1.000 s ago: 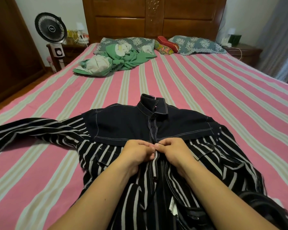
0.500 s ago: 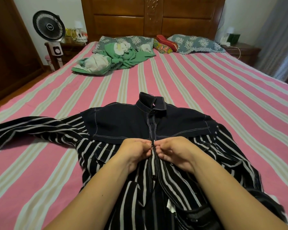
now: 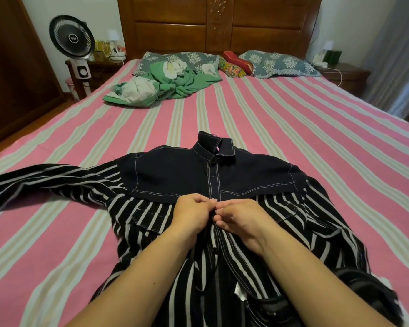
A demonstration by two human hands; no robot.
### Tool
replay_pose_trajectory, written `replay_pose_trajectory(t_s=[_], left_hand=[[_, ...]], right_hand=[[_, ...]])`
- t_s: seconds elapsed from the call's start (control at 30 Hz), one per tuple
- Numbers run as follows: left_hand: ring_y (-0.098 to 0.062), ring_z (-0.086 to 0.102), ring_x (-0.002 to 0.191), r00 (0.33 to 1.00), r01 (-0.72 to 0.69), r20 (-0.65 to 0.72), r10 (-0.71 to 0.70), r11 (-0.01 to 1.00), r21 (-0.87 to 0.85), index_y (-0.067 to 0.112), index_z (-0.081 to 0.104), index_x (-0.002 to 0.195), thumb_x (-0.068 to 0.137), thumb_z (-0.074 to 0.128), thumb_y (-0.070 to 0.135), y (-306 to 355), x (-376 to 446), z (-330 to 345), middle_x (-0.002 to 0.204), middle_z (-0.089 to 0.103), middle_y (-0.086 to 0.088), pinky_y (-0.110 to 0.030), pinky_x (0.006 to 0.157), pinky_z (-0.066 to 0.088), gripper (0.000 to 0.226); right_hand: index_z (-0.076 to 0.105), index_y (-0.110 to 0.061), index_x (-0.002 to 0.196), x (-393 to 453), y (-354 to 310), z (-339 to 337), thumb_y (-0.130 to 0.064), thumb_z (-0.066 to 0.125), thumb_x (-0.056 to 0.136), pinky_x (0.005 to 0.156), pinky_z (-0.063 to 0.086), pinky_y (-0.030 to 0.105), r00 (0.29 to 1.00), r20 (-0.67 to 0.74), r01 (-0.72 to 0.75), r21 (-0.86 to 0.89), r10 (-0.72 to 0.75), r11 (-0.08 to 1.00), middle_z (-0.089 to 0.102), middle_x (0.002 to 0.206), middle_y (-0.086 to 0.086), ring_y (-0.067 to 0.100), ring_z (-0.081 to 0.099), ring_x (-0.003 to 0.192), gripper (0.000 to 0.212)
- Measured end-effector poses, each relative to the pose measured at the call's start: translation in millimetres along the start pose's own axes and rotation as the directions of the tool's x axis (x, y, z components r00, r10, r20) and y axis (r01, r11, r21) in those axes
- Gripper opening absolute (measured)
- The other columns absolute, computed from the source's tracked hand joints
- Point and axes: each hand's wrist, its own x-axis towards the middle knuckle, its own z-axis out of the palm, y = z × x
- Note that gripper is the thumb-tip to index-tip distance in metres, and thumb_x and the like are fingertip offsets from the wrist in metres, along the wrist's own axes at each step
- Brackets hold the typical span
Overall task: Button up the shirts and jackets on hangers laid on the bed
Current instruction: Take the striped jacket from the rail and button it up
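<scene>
I'm over the striped shirt, spread flat on the pink striped bed right in front of me, collar toward the headboard. The collar button and the one below it on the dark yoke look fastened. Lower down the placket gapes open, so most of the front is left. My left hand and right hand meet at the placket just under the yoke seam, fingers curled, each pinching a shirt edge. I think a button is between the fingertips, but it's too small to tell. The green garment up by the pillows lies in a heap, well apart from my hands.
</scene>
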Motion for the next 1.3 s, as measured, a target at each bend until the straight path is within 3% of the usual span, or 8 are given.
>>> replay_pose_trajectory(t_s=[0.37, 0.5, 0.57, 0.67, 0.93, 1.1, 1.2, 1.3], left_hand=[[-0.029, 0.075, 0.087, 1.0, -0.023, -0.021, 0.022, 0.999, -0.041, 0.014, 0.074, 0.084, 0.089, 0.077, 0.018, -2, -2, -1, 0.081, 0.077, -0.007, -0.049, 0.087, 0.06, 0.007], [-0.028, 0.072, 0.077, 0.999, 0.001, -0.05, -0.003, 0.999, -0.047, 0.011, 0.072, 0.082, 0.09, 0.073, 0.012, -5, 2, -1, 0.08, 0.075, -0.011, -0.05, 0.083, 0.061, 0.008], [-0.027, 0.068, 0.072, 0.999, 0.021, -0.048, -0.024, 0.998, -0.064, 0.008, 0.069, 0.081, 0.092, 0.069, 0.008, -5, 2, -1, 0.078, 0.072, -0.016, -0.051, 0.081, 0.059, 0.012], [-0.026, 0.064, 0.072, 0.999, 0.033, -0.034, -0.034, 0.998, -0.051, 0.007, 0.066, 0.084, 0.094, 0.065, 0.007, -4, 3, -1, 0.08, 0.069, -0.02, -0.048, 0.081, 0.06, 0.01], [-0.023, 0.063, 0.078, 0.995, 0.101, 0.034, -0.096, 0.975, -0.198, 0.012, 0.06, 0.095, 0.093, 0.062, -0.004, -3, 6, -8, 0.091, 0.07, -0.015, -0.029, 0.063, 0.05, 0.015], [-0.015, 0.065, 0.08, 0.993, -0.105, 0.081, 0.088, 0.968, 0.229, 0.018, 0.066, 0.09, 0.092, 0.064, 0.003, -2, -2, -4, 0.087, 0.069, -0.003, -0.037, 0.082, 0.058, 0.015], [-0.018, 0.059, 0.111, 0.964, -0.266, 0.189, 0.188, 0.633, 0.727, 0.028, 0.068, 0.114, 0.097, 0.057, 0.022, -1, -6, -4, 0.116, 0.064, 0.0, -0.038, 0.099, 0.05, 0.02], [-0.025, 0.041, 0.133, 0.946, -0.319, 0.302, 0.117, 0.495, 0.808, 0.036, 0.062, 0.135, 0.103, 0.05, 0.035, 5, 0, -17, 0.137, 0.054, -0.001, -0.042, 0.113, 0.038, 0.034]], right_hand=[[0.07, 0.003, 0.102, -2, -2, -1, 0.013, 0.054, 0.089, 0.065, 0.057, 0.023, 1.0, 0.018, 0.001, 0.003, -0.001, 1.0, 0.073, 0.084, 0.013, 0.013, 0.069, 0.067, 0.023], [0.066, -0.004, 0.101, -2, -1, 2, 0.007, 0.056, 0.089, 0.064, 0.059, 0.027, 0.996, -0.027, 0.083, -0.195, -0.09, 0.977, 0.069, 0.082, 0.012, 0.016, 0.067, 0.065, 0.019], [0.068, -0.017, 0.1, 3, 1, 1, -0.002, 0.062, 0.088, 0.065, 0.059, 0.03, 0.96, -0.031, 0.229, -0.49, -0.279, 0.841, 0.068, 0.081, 0.005, 0.017, 0.066, 0.069, 0.02], [0.073, -0.032, 0.112, 11, 1, -5, -0.024, 0.07, 0.089, 0.085, 0.051, 0.029, 0.843, 0.148, 0.371, -0.857, -0.518, 0.359, 0.067, 0.098, -0.008, 0.013, 0.063, 0.093, 0.025], [0.067, -0.018, 0.102, 6, 4, -1, -0.029, 0.05, 0.102, 0.073, 0.036, 0.033, 0.728, 0.344, 0.363, -0.927, -0.593, -0.092, 0.064, 0.099, 0.001, 0.025, 0.061, 0.094, 0.02], [0.06, -0.019, 0.094, 6, 10, 2, -0.035, 0.05, 0.099, 0.069, 0.038, 0.033, 0.808, 0.22, 0.267, -0.964, -0.547, 0.006, 0.062, 0.093, 0.0, 0.023, 0.06, 0.086, 0.019], [0.063, -0.026, 0.085, 2, 0, -1, -0.035, 0.051, 0.097, 0.073, 0.047, 0.034, 0.905, 0.079, 0.189, -0.955, -0.419, 0.229, 0.068, 0.094, 0.001, 0.024, 0.063, 0.091, 0.019], [0.074, -0.027, 0.097, 10, -28, -6, -0.028, 0.052, 0.094, 0.088, 0.053, 0.037, 0.898, 0.045, 0.158, -0.961, -0.438, 0.225, 0.073, 0.106, 0.003, 0.029, 0.066, 0.102, 0.022]])
